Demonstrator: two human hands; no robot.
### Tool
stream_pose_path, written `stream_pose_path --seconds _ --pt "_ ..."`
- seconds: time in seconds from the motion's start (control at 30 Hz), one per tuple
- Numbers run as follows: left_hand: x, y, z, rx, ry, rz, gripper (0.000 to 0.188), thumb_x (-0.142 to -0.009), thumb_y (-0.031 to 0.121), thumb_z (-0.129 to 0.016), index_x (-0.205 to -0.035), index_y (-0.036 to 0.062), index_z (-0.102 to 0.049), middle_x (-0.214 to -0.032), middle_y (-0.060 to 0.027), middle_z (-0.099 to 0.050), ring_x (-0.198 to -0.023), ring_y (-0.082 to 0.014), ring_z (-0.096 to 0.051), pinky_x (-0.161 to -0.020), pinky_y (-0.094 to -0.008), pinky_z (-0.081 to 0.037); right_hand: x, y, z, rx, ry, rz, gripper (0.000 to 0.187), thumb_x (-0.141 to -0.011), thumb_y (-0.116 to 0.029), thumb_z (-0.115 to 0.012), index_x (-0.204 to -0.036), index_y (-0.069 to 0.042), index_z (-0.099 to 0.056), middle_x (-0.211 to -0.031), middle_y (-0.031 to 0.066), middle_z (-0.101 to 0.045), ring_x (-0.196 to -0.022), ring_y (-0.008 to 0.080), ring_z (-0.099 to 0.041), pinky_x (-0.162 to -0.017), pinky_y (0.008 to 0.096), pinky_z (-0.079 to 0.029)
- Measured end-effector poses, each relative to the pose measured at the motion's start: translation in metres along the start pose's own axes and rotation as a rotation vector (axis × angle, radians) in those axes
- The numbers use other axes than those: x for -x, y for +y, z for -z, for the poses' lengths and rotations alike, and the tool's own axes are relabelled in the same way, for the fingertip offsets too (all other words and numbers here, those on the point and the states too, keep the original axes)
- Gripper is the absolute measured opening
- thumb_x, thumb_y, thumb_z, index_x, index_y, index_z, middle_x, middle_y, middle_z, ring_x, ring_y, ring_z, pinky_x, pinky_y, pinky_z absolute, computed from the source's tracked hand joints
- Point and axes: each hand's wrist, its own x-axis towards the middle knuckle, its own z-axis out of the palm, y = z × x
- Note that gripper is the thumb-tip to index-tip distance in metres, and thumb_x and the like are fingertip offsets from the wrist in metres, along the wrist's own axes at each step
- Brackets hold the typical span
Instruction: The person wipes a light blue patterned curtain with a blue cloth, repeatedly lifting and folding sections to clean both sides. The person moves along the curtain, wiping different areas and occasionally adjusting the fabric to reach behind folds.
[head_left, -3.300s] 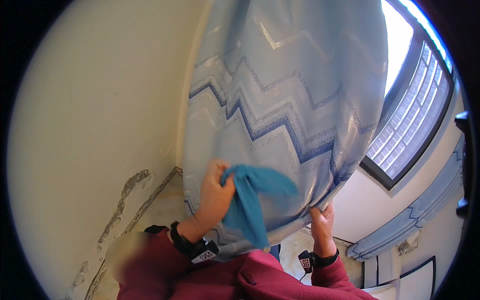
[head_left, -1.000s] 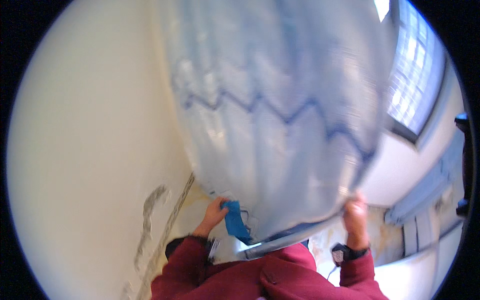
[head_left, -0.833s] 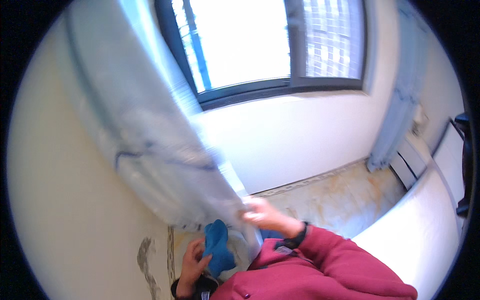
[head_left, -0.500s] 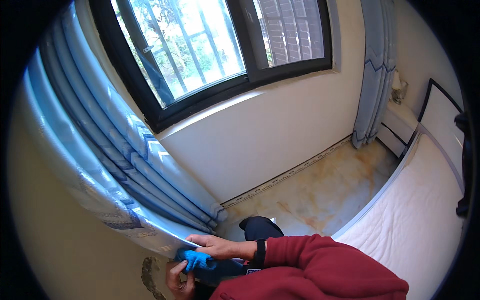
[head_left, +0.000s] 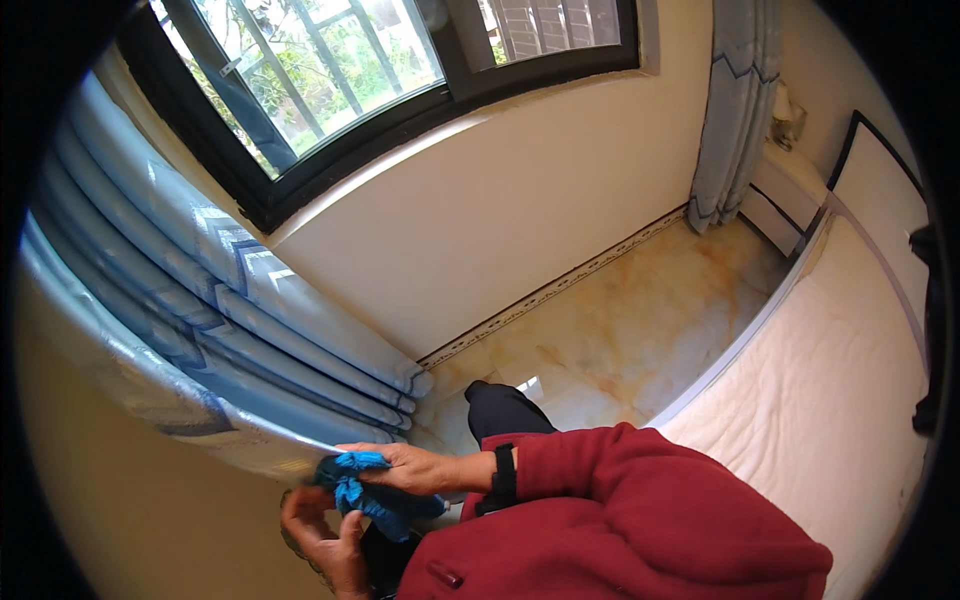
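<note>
Low in the frame, left of centre, the right hand (head_left: 405, 467) reaches across from the red sleeve (head_left: 640, 500), fingers stretched flat over a bunched blue cloth (head_left: 365, 490) and pressing it from above, not clenched. The left hand (head_left: 325, 535) sits just below, palm up, fingers curled around the cloth's underside, so the cloth lies sandwiched between both hands. A black wristband (head_left: 503, 478) circles the right wrist. Touching the right fingertips, the bottom hem of the pale blue curtain (head_left: 200, 340) ends right at the cloth; the curtain sweeps from there up to the upper left in thick folds with a zigzag band. Behind it the dark-framed window (head_left: 400, 80) fills the top of the frame. A cream wall, marbled floor (head_left: 620, 330) and white mattress (head_left: 840, 400) lie to the right, with a second curtain (head_left: 735, 110) in the upper right corner.
</note>
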Motion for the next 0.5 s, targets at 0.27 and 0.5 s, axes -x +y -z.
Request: stream_pose_path --seconds 0.27,0.5 --pt "-0.019 0.013 0.01 -0.157 0.052 0.029 0.078 -0.086 0.035 -0.068 -0.143 0.0003 -0.026 -0.137 -0.0187 -0.039 -0.126 -0.0309 -0.041 -0.101 -0.0434 -0.039 0.005 0.016 -0.015 0.304 -0.195 -0.018 0.054 -0.102 -0.026 -0.046 -0.151 -0.012 -0.027 -0.132 0.0056 -0.049 -0.12 0.0161 -0.044 -0.104 0.0296 -0.032" --pt "-0.036 -0.002 0.026 -0.217 0.16 0.122 0.041 -0.09 0.005 -0.05 -0.13 -0.0064 -0.045 -0.12 -0.0213 -0.054 -0.108 -0.0304 -0.057 -0.096 -0.0389 -0.044 0.013 0.029 0.012 0.22 -0.356 0.101 0.043 -0.099 -0.021 -0.05 -0.141 -0.01 -0.044 -0.129 0.0073 -0.055 -0.117 0.015 -0.047 -0.101 0.0289 -0.035"
